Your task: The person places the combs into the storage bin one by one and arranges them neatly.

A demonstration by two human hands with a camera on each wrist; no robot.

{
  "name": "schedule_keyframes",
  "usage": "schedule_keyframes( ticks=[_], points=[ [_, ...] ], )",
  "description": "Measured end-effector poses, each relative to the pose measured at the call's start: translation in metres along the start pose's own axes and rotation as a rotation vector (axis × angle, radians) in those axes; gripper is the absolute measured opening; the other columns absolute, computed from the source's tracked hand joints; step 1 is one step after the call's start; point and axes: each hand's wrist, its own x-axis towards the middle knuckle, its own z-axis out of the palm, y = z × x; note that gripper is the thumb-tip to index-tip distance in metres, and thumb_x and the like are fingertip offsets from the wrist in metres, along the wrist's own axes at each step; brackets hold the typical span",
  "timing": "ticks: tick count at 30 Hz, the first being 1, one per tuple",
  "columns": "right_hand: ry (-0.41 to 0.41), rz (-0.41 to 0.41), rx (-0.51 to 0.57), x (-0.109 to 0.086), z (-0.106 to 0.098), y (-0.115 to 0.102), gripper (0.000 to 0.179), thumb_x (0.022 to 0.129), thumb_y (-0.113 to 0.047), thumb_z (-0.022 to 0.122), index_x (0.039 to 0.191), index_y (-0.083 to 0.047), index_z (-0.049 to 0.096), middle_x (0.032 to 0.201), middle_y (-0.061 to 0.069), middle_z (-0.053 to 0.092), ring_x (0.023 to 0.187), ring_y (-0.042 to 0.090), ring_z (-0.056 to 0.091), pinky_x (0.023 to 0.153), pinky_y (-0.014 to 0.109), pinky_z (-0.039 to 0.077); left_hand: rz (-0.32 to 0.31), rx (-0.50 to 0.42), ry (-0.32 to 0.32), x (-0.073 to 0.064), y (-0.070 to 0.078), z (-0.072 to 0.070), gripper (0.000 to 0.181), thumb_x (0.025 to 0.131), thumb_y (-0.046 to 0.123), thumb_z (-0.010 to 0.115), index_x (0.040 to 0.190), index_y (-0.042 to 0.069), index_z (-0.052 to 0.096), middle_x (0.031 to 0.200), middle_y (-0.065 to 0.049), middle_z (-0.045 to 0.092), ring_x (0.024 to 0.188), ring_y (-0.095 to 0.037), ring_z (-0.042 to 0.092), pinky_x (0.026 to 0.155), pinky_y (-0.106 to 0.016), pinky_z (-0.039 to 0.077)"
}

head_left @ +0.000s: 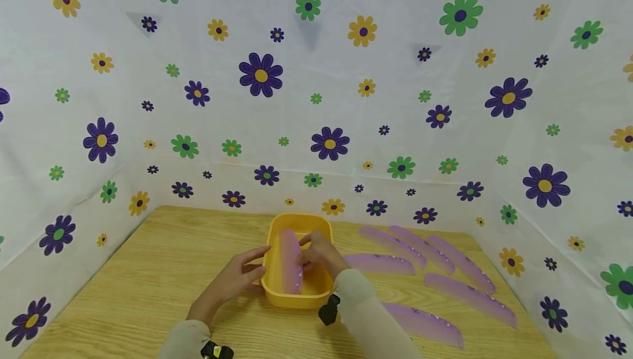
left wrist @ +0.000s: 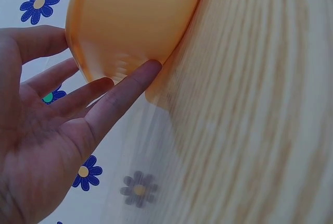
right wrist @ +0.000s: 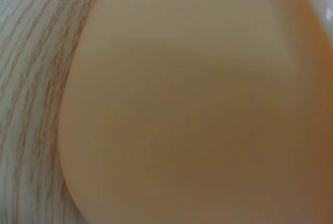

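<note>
A yellow plastic tub (head_left: 296, 301) stands on the table in front of me. Inside it is a translucent purple comb (head_left: 290, 263), lying lengthwise along the left side. My right hand (head_left: 318, 252) reaches over the rim into the tub and pinches the comb at its right edge; the fingertips are partly hidden. The right wrist view shows only the tub's outer wall (right wrist: 182, 104), close up. From the left, my left hand (head_left: 239, 276) touches the tub's outside. In the left wrist view its fingers (left wrist: 125, 91) are extended against the wall, with the thumb at the rim.
Several more purple combs lie to the right, among them a comb (head_left: 381, 264) close beside the tub and a comb (head_left: 422, 323) nearer me. The wooden table (head_left: 148, 276) is enclosed by a white flowered sheet (head_left: 306, 117) at the back and both sides.
</note>
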Motion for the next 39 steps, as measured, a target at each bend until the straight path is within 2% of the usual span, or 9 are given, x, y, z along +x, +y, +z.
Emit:
schedule_keyframes(
  ticks=[4, 12, 18, 22, 28, 31, 35, 39],
  points=[
    [-0.025, 0.020, 0.006, -0.003, 0.001, -0.001, 0.044, 0.085, 0.009, 0.076, 0.127, 0.012, 0.061, 0.085, 0.024, 0.075, 0.073, 0.037, 0.078, 0.066, 0.038, 0.067, 0.000, -0.002, 0.005, 0.000, 0.001, 0.000, 0.059, 0.107, 0.010, 0.052, 0.160, -0.002, 0.030, 0.166, -0.034, 0.022, 0.138, -0.054, 0.050, 0.087, -0.047, 0.065],
    [-0.028, 0.071, -0.007, -0.001, 0.005, -0.001, 0.044, 0.086, 0.007, 0.077, 0.127, 0.010, 0.061, 0.083, 0.019, 0.076, 0.071, 0.033, 0.079, 0.069, 0.038, 0.067, -0.013, -0.011, 0.013, 0.000, 0.001, 0.001, 0.059, 0.107, 0.008, 0.052, 0.160, -0.002, 0.030, 0.167, -0.033, 0.020, 0.138, -0.054, 0.049, 0.087, -0.047, 0.066],
    [-0.063, 0.057, -0.011, -0.001, 0.006, 0.001, 0.043, 0.085, 0.009, 0.076, 0.125, 0.012, 0.060, 0.082, 0.021, 0.077, 0.075, 0.035, 0.079, 0.072, 0.038, 0.067, -0.019, -0.008, 0.016, 0.000, 0.001, 0.001, 0.060, 0.106, 0.010, 0.053, 0.160, -0.001, 0.030, 0.167, -0.033, 0.021, 0.139, -0.054, 0.049, 0.087, -0.048, 0.065],
    [-0.085, 0.025, -0.027, -0.003, -0.001, 0.000, 0.044, 0.086, 0.009, 0.074, 0.128, 0.009, 0.062, 0.089, 0.020, 0.075, 0.078, 0.036, 0.079, 0.074, 0.039, 0.067, -0.017, -0.006, 0.016, 0.001, 0.000, 0.001, 0.060, 0.106, 0.010, 0.053, 0.160, -0.001, 0.030, 0.167, -0.033, 0.021, 0.138, -0.054, 0.049, 0.087, -0.048, 0.065],
    [-0.164, -0.053, -0.041, -0.008, -0.015, -0.004, 0.043, 0.091, 0.005, 0.071, 0.133, -0.002, 0.066, 0.113, 0.023, 0.069, 0.088, 0.034, 0.077, 0.082, 0.043, 0.066, -0.012, 0.005, 0.016, 0.001, 0.001, 0.001, 0.058, 0.107, 0.010, 0.052, 0.160, -0.001, 0.031, 0.167, -0.033, 0.022, 0.139, -0.054, 0.048, 0.087, -0.048, 0.065],
    [-0.196, -0.091, -0.034, -0.012, -0.022, -0.007, 0.042, 0.092, 0.003, 0.072, 0.133, -0.002, 0.066, 0.122, 0.027, 0.068, 0.093, 0.035, 0.077, 0.085, 0.044, 0.066, -0.015, 0.007, 0.011, 0.001, 0.001, 0.001, 0.059, 0.107, 0.011, 0.052, 0.160, -0.001, 0.031, 0.166, -0.033, 0.022, 0.139, -0.054, 0.049, 0.087, -0.047, 0.065],
    [-0.222, -0.135, -0.028, -0.016, -0.032, -0.009, 0.042, 0.092, -0.001, 0.073, 0.134, -0.002, 0.066, 0.129, 0.029, 0.066, 0.097, 0.037, 0.076, 0.085, 0.043, 0.066, -0.016, 0.013, 0.009, 0.001, 0.001, 0.001, 0.059, 0.107, 0.012, 0.053, 0.160, -0.001, 0.031, 0.166, -0.032, 0.023, 0.138, -0.054, 0.049, 0.088, -0.048, 0.065],
    [-0.255, -0.180, -0.059, -0.018, -0.043, -0.008, 0.041, 0.094, -0.005, 0.073, 0.135, -0.004, 0.066, 0.132, 0.026, 0.066, 0.098, 0.032, 0.076, 0.084, 0.039, 0.067, -0.020, 0.018, 0.012, 0.002, 0.001, 0.001, 0.059, 0.107, 0.012, 0.052, 0.161, 0.000, 0.030, 0.167, -0.032, 0.023, 0.139, -0.053, 0.049, 0.088, -0.048, 0.065]
  ],
)
